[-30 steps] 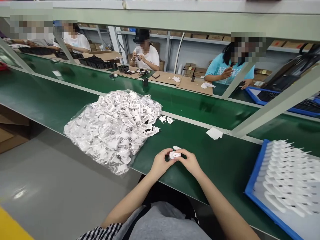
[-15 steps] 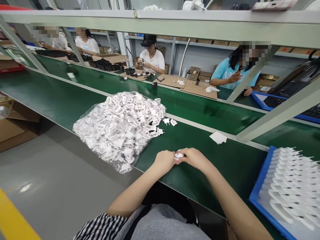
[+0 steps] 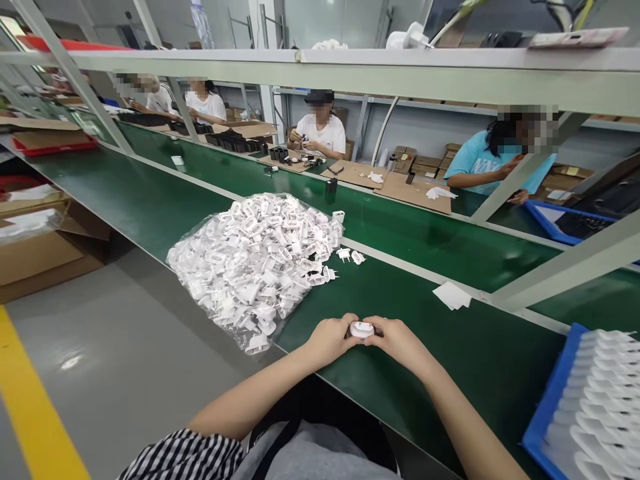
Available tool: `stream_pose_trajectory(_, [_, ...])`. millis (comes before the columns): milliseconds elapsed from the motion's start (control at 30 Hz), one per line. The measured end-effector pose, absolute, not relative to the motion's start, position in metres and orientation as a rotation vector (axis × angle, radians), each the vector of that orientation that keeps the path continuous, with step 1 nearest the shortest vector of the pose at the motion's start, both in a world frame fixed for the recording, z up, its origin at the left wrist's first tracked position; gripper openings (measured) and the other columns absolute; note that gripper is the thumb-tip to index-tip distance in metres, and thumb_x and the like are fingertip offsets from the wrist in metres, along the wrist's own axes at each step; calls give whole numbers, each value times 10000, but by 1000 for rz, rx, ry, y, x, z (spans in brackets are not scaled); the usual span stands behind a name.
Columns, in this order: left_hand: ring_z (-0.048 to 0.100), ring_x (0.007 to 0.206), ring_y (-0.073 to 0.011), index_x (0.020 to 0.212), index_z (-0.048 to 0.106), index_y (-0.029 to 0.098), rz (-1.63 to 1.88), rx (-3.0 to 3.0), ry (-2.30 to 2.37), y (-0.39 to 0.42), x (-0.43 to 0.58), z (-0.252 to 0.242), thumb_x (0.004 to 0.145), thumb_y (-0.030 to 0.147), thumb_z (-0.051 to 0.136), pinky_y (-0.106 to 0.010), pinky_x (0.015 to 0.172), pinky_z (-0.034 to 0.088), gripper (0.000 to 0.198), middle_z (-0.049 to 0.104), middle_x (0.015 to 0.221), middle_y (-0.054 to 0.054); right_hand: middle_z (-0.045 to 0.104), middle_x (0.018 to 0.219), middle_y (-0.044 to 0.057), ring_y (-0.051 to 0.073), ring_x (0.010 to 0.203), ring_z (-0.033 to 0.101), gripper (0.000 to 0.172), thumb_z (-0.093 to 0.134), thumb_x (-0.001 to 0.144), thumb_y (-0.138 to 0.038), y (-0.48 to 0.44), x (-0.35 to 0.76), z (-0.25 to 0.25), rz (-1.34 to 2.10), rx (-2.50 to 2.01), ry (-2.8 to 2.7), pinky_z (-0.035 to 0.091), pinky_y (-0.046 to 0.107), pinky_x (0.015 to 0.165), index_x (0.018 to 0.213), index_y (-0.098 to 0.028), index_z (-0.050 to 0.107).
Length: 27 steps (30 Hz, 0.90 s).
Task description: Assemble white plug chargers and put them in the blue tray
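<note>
Between my two hands is a small white plug housing (image 3: 361, 329), held just above the green bench near its front edge. My left hand (image 3: 331, 341) pinches its left end, fingers closed. On the other end, my right hand (image 3: 397, 340) grips with thumb and fingers. Left of my hands, a big heap of white plug housings (image 3: 260, 260) spills from a clear plastic bag (image 3: 193, 283). A few loose plug pieces (image 3: 358, 257) with pins lie at the heap's right side.
At right stands a blue tray (image 3: 547, 400) with rows of white parts. White paper slips (image 3: 451, 295) lie beside the rail. A slanted white post (image 3: 560, 270) rises at right. Co-workers sit across the bench; cardboard boxes (image 3: 45, 247) stand at left.
The view has shifted, so the bench and heap appear farther right and lower. The plug housing has been turned and now shows a smooth rounded side between my hands.
</note>
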<state>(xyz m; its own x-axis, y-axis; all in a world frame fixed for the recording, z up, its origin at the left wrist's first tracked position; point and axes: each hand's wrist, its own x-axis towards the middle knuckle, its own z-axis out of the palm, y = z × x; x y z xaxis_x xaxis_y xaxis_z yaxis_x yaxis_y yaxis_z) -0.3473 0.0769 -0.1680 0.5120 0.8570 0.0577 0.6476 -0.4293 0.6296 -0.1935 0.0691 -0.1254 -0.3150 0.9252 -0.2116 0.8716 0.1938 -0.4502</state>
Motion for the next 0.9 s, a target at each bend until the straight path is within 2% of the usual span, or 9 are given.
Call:
stream_pose_trajectory(100, [537,695,-159,947,518,177,495,2178,1217,80,-351,-163,708,367,452,-211,595,356,312,581,790,-25,576,770,-9,125,718,522,191,536,631,-210,71,-195,-120,883,-1817,-2237,345,193,591,820,-186,546])
stream_pose_trajectory(167, [535,708,-163,886,560,189,400,2221,1199,85,-349,-151,676,331,503,-207,592,353,260,584,777,-18,575,742,-6,127,685,520,150,556,608,-191,73,-201,-112,843,-1899,-2279,327,192,541,757,-176,547])
stream_pose_trajectory(300, [534,719,-214,804,602,150,-37,2305,1334,96,-336,-118,551,237,627,-231,563,361,268,585,758,-68,558,642,23,155,617,509,123,600,540,-140,80,-217,-99,625,-2136,-2484,254,209,454,658,-156,566])
stream_pose_trajectory(367, [536,703,-227,798,601,113,-210,2335,1350,100,-328,-105,505,182,655,-241,544,368,305,580,751,-98,553,623,34,160,607,505,133,612,519,-132,82,-221,-99,601,-2196,-2511,243,212,445,646,-150,576])
stream_pose_trajectory(467, [538,669,-222,776,597,85,-317,2407,1278,104,-322,-100,496,155,661,-244,536,374,296,573,710,-106,563,657,21,137,616,501,130,578,568,-138,79,-216,-107,655,-2155,-2429,259,203,459,695,-165,588])
stream_pose_trajectory(633, [532,649,-190,765,583,109,-260,2453,1084,104,-331,-116,607,236,586,-230,543,375,202,563,672,-69,567,678,-9,120,620,493,158,571,577,-161,72,-205,-115,784,-2039,-2286,273,196,478,732,-192,589])
stream_pose_trajectory(733, [513,755,-189,839,568,142,-179,2464,1000,105,-340,-121,625,256,568,-229,620,386,243,554,820,-63,562,662,3,130,604,489,130,581,562,-161,78,-208,-113,742,-2053,-2356,264,202,469,691,-170,577])
stream_pose_trajectory(833, [417,958,-244,1014,498,148,-67,2521,1448,118,-348,-118,675,149,483,-280,730,370,340,466,1034,-103,563,682,28,149,645,497,144,566,594,-180,95,-216,-116,631,-1984,-2345,276,210,499,734,-148,572])
stream_pose_trajectory(900, [378,1001,-278,1060,460,74,-4,2404,1843,133,-357,-117,706,60,373,-327,740,364,365,437,1052,-164,565,724,42,157,684,499,171,540,630,-204,109,-220,-120,584,-1932,-2304,292,215,527,785,-138,569])
